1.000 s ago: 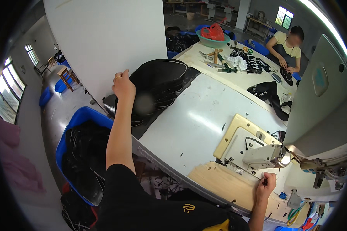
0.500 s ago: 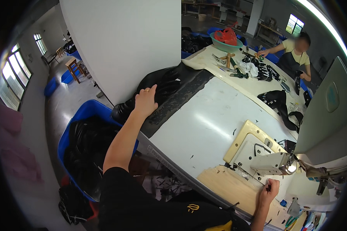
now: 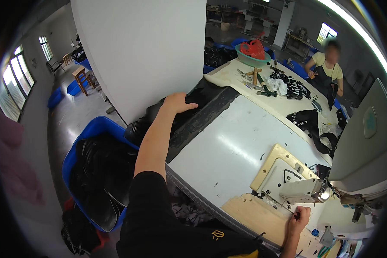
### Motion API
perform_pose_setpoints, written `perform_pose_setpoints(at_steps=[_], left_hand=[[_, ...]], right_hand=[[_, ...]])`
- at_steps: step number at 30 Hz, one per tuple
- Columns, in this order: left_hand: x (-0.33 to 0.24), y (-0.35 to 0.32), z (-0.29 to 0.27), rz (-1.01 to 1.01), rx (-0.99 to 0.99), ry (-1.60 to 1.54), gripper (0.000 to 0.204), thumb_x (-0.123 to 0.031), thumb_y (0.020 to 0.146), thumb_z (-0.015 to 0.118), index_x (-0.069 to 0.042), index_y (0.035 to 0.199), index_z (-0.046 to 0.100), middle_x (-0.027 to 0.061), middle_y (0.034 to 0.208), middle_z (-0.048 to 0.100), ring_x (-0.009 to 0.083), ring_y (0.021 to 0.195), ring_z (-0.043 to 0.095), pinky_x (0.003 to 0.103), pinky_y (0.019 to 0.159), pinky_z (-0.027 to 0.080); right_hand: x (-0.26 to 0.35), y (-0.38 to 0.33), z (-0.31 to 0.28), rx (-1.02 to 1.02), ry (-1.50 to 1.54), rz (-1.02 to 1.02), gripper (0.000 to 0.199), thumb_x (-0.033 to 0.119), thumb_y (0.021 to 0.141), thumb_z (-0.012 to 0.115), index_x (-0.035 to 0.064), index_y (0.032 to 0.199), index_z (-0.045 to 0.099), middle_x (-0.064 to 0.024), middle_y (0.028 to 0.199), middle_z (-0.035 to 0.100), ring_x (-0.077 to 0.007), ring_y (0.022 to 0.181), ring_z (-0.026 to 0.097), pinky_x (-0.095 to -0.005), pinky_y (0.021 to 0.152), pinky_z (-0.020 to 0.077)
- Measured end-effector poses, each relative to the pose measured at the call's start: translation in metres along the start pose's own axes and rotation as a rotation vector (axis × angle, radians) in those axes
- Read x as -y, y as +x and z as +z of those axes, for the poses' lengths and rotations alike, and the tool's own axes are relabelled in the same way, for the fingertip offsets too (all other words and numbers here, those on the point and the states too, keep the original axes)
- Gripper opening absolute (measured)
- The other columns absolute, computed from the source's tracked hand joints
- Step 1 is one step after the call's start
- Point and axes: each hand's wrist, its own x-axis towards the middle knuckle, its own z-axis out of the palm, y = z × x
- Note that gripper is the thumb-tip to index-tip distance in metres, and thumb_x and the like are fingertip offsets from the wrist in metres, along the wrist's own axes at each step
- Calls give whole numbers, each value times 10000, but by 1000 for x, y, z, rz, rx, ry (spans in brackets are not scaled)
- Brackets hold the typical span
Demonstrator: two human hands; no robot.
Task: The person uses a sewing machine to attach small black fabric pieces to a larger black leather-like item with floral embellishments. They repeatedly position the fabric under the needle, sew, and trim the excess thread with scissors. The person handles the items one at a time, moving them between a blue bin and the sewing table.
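My left hand [image 3: 179, 103] rests on a pile of black, leather-like pieces [image 3: 148, 119] beside the white panel. Its thumb is stretched out to the right, apart from the hand; the other fingers are partly out of sight. My right hand [image 3: 300, 218] is closed, low on the worn wooden part of the table [image 3: 256, 215], just in front of the sewing machine [image 3: 303, 189]. A small dark bit shows between its fingers, too small to name.
A blue tub [image 3: 69, 161] of black pieces stands left of the table. The tall white panel [image 3: 137, 56] rises behind my left hand. Hammers [image 3: 254, 76], black parts and a green basin [image 3: 253, 60] lie across the far table, where a co-worker [image 3: 327, 71] sits.
My left hand has shifted right and slightly farther over the black pile, its thumb now pointing right. My right hand stays almost in place. The co-worker's hand has drawn back from the far table.
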Motion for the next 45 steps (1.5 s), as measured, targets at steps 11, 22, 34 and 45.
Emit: perform_pose_setpoints(at_steps=[11, 22, 34, 45], left_hand=[[46, -109, -12, -19, 177, 132, 1015, -797, 713, 557, 33, 1295, 514, 221, 1071, 661, 334, 1066, 616, 467, 1018, 340], [36, -142, -1, 26, 301, 53, 1024, -353, 736, 743, -60, 1524, 159, 208, 1486, 350, 336, 1369, 353, 512, 1051, 308], [43, -137, 53, 72, -92, 245, 650, -400, 911, 586, -182, 1478, 353, 123, 1350, 516, 280, 1208, 487, 463, 918, 339], [-5, -87, 28, -187, -91, 66, 877, -665, 845, 534, -84, 1472, 337, 199, 1407, 471, 334, 1285, 464, 607, 1083, 208]], right_hand=[[-3, -4, -2, 2, -50, -29, 303, -123, 648, 518, 15, 908, 586, -122, 807, 480, -275, 700, 527, -323, 597, 434], [7, -1, -4, 8, -38, -17, 256, -128, 700, 521, 11, 912, 558, -123, 806, 452, -288, 734, 495, -339, 668, 417], [-3, -5, -3, 42, -21, -2, 235, -135, 714, 502, 3, 897, 555, -102, 795, 445, -252, 721, 481, -308, 650, 400], [-2, -4, -3, 6, 5, -46, 256, -120, 676, 519, 15, 890, 560, -114, 809, 470, -274, 755, 508, -331, 679, 419]])
